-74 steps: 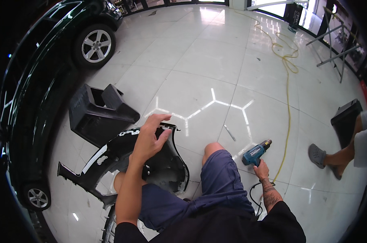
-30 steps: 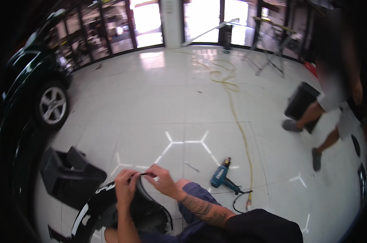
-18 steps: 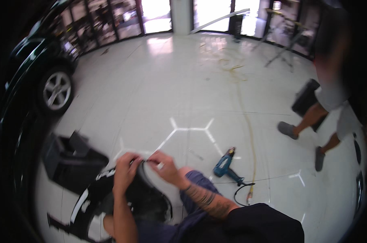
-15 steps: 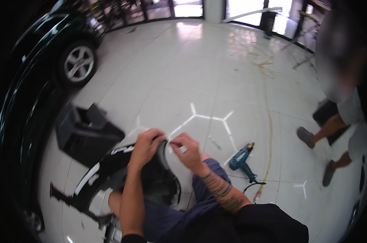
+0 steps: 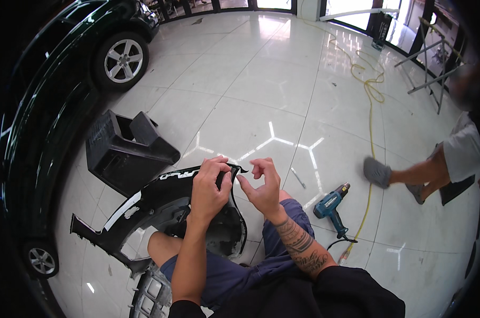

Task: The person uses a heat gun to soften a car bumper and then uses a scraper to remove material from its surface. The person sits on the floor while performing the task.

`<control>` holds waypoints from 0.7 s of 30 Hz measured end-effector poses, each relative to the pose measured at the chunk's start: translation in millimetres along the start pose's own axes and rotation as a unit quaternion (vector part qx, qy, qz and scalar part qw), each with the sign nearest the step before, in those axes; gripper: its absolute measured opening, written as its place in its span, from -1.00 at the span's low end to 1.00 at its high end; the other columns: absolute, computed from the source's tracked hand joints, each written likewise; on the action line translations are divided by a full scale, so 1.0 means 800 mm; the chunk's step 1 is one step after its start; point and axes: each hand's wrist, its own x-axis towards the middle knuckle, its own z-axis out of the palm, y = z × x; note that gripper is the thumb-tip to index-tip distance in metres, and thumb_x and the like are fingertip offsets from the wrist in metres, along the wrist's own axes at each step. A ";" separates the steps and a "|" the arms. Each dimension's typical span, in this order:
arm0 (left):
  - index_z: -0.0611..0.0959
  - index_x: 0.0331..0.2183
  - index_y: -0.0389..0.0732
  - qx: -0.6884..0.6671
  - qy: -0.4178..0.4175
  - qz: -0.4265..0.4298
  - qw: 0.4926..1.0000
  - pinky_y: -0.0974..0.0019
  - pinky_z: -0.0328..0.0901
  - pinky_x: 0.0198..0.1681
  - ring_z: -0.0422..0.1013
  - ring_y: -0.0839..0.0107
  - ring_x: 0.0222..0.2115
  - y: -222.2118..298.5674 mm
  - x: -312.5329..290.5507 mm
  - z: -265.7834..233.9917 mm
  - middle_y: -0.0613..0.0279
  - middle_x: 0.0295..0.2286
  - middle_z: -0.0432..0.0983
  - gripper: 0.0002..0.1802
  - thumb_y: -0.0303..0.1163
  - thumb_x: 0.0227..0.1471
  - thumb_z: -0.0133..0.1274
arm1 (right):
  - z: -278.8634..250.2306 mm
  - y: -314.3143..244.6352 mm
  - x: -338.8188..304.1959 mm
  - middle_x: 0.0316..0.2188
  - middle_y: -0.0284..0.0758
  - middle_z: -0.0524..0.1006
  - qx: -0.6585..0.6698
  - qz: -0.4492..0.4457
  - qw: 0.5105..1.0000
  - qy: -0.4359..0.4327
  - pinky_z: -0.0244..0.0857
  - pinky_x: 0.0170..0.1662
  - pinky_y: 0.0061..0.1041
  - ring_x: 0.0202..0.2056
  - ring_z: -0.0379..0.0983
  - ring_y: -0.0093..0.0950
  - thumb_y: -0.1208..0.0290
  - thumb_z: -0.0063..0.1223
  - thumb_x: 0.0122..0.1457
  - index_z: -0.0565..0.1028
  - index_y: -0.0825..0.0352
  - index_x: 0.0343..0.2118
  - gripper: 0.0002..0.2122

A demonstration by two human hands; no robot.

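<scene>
A black curved car body panel (image 5: 168, 196), with a rounded arch opening, lies across my lap and legs. My left hand (image 5: 210, 185) grips its upper edge near the right-hand end, with the fingers over the edge and the thumb on the near side. Just right of that edge, my right hand (image 5: 263, 185) is raised with thumb and forefinger apart. A thin dark tip (image 5: 244, 170) sticks out from the panel's corner between the two hands. I cannot tell whether it is loose film or part of the panel.
A teal heat gun (image 5: 332, 206) lies right of my knee, near a yellow cord (image 5: 371, 175). A small thin strip (image 5: 298, 178) lies on the floor. Left stand a black step stool (image 5: 126, 153) and a dark green car (image 5: 54, 100). A person's leg (image 5: 417, 177) is at right.
My right thumb and fingers have parted from a pinch near the panel's corner. My left hand stays on the edge. The view has shifted, and the person at right has stepped closer.
</scene>
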 end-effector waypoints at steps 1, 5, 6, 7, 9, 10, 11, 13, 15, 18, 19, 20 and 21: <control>0.57 -0.34 -0.32 0.006 -0.003 0.004 1.000 -0.05 0.21 0.17 0.46 -0.05 -0.08 0.000 0.000 0.001 -0.04 -0.19 0.57 -0.86 -0.55 -0.04 0.09 | -0.001 0.002 0.000 -0.49 -0.33 0.44 -0.010 -0.009 1.000 -0.017 0.23 -0.50 -0.57 -0.53 0.34 -0.54 0.67 0.33 -0.13 0.49 0.37 -0.36 -0.74; 0.57 -0.34 -0.34 -0.037 -0.014 -0.025 0.999 -0.03 0.19 0.20 0.47 -0.05 -0.06 0.002 0.000 0.000 -0.05 -0.16 0.56 -0.86 -0.56 -0.05 0.09 | 0.001 0.011 -0.009 -0.49 -0.30 0.47 -0.014 -0.031 0.999 -0.036 0.26 -0.46 -0.54 -0.51 0.39 -0.49 0.68 0.31 -0.12 0.51 0.38 -0.43 -0.81; 0.58 -0.35 -0.34 -0.042 -0.015 -0.026 0.999 -0.03 0.19 0.20 0.47 -0.05 -0.05 0.001 0.000 -0.002 -0.05 -0.15 0.56 -0.87 -0.57 -0.05 0.09 | 0.001 0.010 -0.009 -0.50 -0.30 0.47 -0.032 -0.054 0.997 -0.039 0.26 -0.45 -0.52 -0.51 0.40 -0.46 0.69 0.30 -0.12 0.51 0.37 -0.45 -0.82; 0.58 -0.36 -0.35 -0.047 -0.016 -0.027 0.998 -0.02 0.18 0.21 0.47 -0.04 -0.05 0.000 0.000 -0.002 -0.05 -0.15 0.56 -0.87 -0.57 -0.05 0.09 | 0.001 0.009 -0.008 -0.50 -0.30 0.47 -0.050 -0.078 0.995 -0.043 0.27 -0.44 -0.50 -0.51 0.41 -0.43 0.69 0.29 -0.12 0.52 0.37 -0.47 -0.83; 0.60 -0.39 -0.36 -0.035 -0.019 -0.006 0.999 -0.01 0.17 0.22 0.47 -0.04 -0.04 -0.001 -0.001 -0.003 -0.05 -0.16 0.57 -0.91 -0.56 -0.05 0.10 | -0.001 0.006 -0.004 -0.52 -0.31 0.47 -0.082 -0.121 0.988 -0.058 0.27 -0.44 -0.45 -0.52 0.40 -0.39 0.69 0.28 -0.14 0.52 0.36 -0.47 -0.83; 0.61 -0.41 -0.37 -0.029 -0.020 0.004 0.999 -0.01 0.17 0.22 0.47 -0.03 -0.04 -0.002 -0.001 -0.002 -0.05 -0.16 0.57 -0.92 -0.56 -0.05 0.10 | -0.001 0.005 -0.003 -0.53 -0.31 0.46 -0.097 -0.143 0.983 -0.065 0.26 -0.44 -0.43 -0.53 0.40 -0.36 0.69 0.27 -0.14 0.53 0.35 -0.47 -0.83; 0.61 -0.43 -0.37 -0.030 -0.014 -0.001 0.999 -0.01 0.17 0.22 0.47 -0.03 -0.04 -0.002 -0.002 -0.001 -0.05 -0.16 0.57 -0.92 -0.55 -0.04 0.10 | 0.000 0.004 -0.003 -0.53 -0.32 0.46 -0.102 -0.147 0.982 -0.064 0.26 -0.44 -0.42 -0.53 0.40 -0.36 0.69 0.27 -0.15 0.53 0.35 -0.47 -0.83; 0.62 -0.46 -0.38 -0.033 -0.003 -0.011 0.999 -0.01 0.17 0.22 0.47 -0.03 -0.04 -0.001 -0.002 0.003 -0.05 -0.16 0.57 -0.91 -0.53 -0.03 0.12 | 0.002 0.004 -0.004 -0.54 -0.34 0.46 -0.110 -0.156 0.980 -0.062 0.24 -0.44 -0.39 -0.53 0.40 -0.35 0.68 0.28 -0.17 0.53 0.34 -0.48 -0.82; 0.62 -0.47 -0.37 -0.018 -0.004 -0.014 1.000 -0.01 0.18 0.21 0.47 -0.03 -0.04 0.003 -0.001 0.005 -0.06 -0.17 0.58 -0.90 -0.51 -0.02 0.14 | 0.003 0.006 -0.002 -0.56 -0.35 0.46 -0.103 -0.159 0.980 -0.058 0.22 -0.45 -0.40 -0.54 0.39 -0.36 0.67 0.29 -0.18 0.53 0.34 -0.48 -0.82; 0.62 -0.47 -0.36 -0.007 0.000 -0.032 0.999 0.00 0.19 0.20 0.48 -0.02 -0.05 0.007 0.002 0.007 -0.09 -0.19 0.58 -0.88 -0.48 -0.02 0.16 | 0.004 0.008 -0.003 -0.58 -0.37 0.44 -0.095 -0.157 0.981 -0.057 0.18 -0.48 -0.39 -0.55 0.39 -0.39 0.63 0.29 -0.15 0.54 0.33 -0.49 -0.85; 0.62 -0.47 -0.36 -0.005 0.002 -0.041 0.999 0.00 0.20 0.19 0.48 -0.02 -0.06 0.009 0.003 0.007 -0.10 -0.19 0.58 -0.87 -0.47 -0.03 0.16 | 0.005 0.008 -0.003 -0.59 -0.38 0.44 -0.093 -0.156 0.982 -0.057 0.17 -0.49 -0.39 -0.56 0.39 -0.39 0.62 0.28 -0.13 0.54 0.32 -0.49 -0.86; 0.63 -0.47 -0.37 0.002 0.004 -0.047 0.999 0.05 0.23 0.15 0.49 0.00 -0.06 0.011 0.003 0.008 -0.11 -0.20 0.58 -0.87 -0.48 -0.04 0.17 | 0.005 0.009 -0.003 -0.59 -0.38 0.44 -0.090 -0.155 0.982 -0.056 0.17 -0.49 -0.39 -0.56 0.39 -0.39 0.62 0.28 -0.13 0.54 0.32 -0.49 -0.86; 0.63 -0.47 -0.37 0.010 0.005 -0.053 0.999 0.10 0.27 0.10 0.49 0.02 -0.07 0.013 0.004 0.008 -0.11 -0.20 0.59 -0.87 -0.48 -0.05 0.17 | 0.005 0.010 -0.004 -0.59 -0.38 0.44 -0.087 -0.154 0.983 -0.055 0.16 -0.49 -0.39 -0.56 0.39 -0.39 0.62 0.28 -0.13 0.54 0.32 -0.48 -0.86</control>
